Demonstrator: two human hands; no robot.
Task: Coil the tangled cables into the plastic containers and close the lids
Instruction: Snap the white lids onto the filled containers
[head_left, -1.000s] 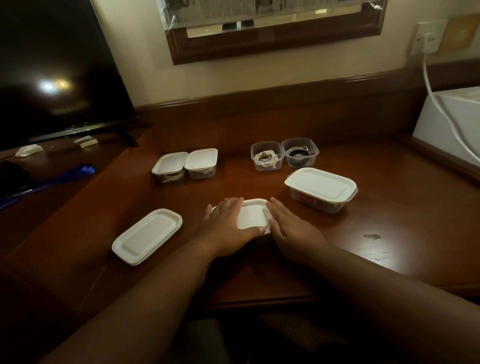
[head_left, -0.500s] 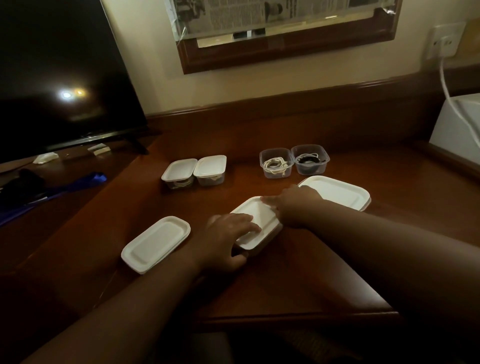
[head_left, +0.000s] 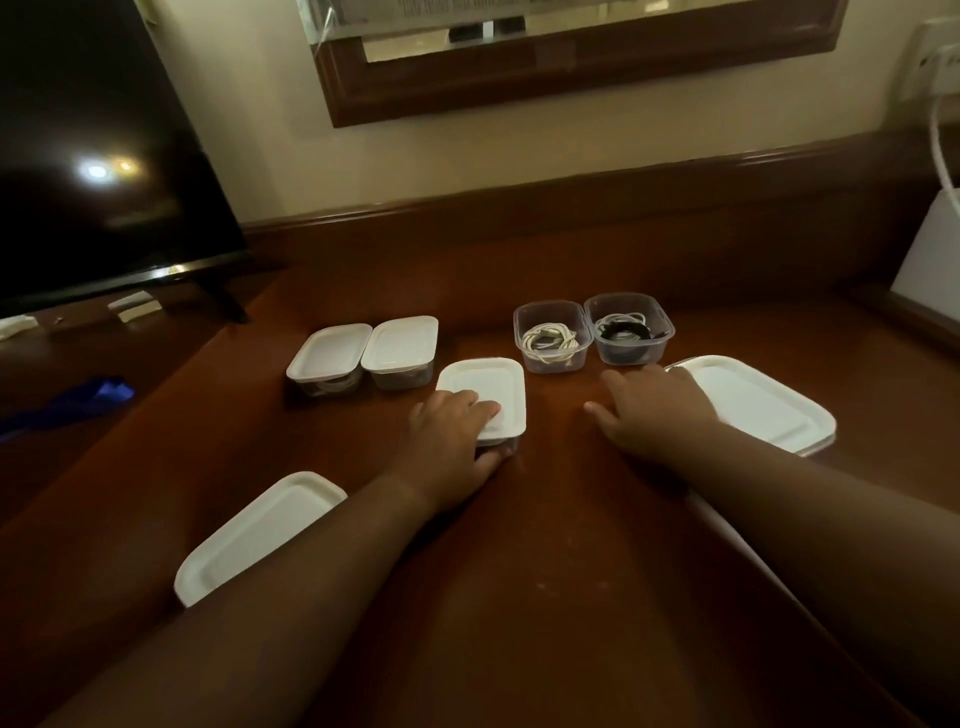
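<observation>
The wooden surface (head_left: 545, 545) ran back to a raised wooden lip under the wall. A dark television (head_left: 93, 156) stood over its far left corner, a framed mirror (head_left: 571, 62) hung on the wall behind, and a white appliance (head_left: 930, 260) was cut off at the right edge, its white cord (head_left: 943, 156) climbing to a wall socket. Something blue (head_left: 78, 400) lay at the left edge, too dim to make out.

The big lidded container (head_left: 763, 405) sat toward the right edge, partly hidden by the right hand (head_left: 654, 410), which lay flat with fingers spread and relaxed, gripping nothing. A loose white lid (head_left: 254, 535) lay near the front left, its near end covered by the left forearm.

In the middle, the left hand (head_left: 452, 436) held a small closed container (head_left: 485, 395), fingers on top of its lid and thumb curled round the near side; its contents could not be seen. Toward the back edge stood two closed small containers (head_left: 363, 353) side by side on the left, and two open small containers (head_left: 592, 332) touching each other on the right. One held a coiled white cable (head_left: 550, 340), the other a coiled black cable (head_left: 623, 332) with some white cord mixed in.
</observation>
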